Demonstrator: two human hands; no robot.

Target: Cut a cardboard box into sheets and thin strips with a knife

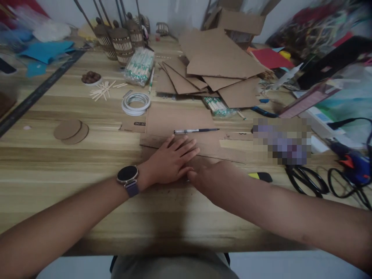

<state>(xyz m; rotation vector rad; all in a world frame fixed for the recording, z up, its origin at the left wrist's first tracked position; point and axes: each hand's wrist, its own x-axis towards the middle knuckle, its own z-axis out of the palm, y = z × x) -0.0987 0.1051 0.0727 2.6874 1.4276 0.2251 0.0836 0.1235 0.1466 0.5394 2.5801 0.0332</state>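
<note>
My left hand [171, 159], with a watch on its wrist, lies flat with fingers stretched out on a brown cardboard sheet [180, 120] near the table's front. My right hand [213, 176] rests just to its right, turned inward and touching the left hand's side; its fingers are hidden, so what it holds, if anything, does not show. A pen [196, 131] lies on the cardboard just beyond my left fingertips.
A tape roll [135, 103], two cardboard discs [71, 131], wooden sticks [102, 91] and a stack of cardboard pieces [215, 66] lie farther back. Black scissors [306, 180], a glue gun [353, 168] and a yellow-black cutter [260, 176] are at the right.
</note>
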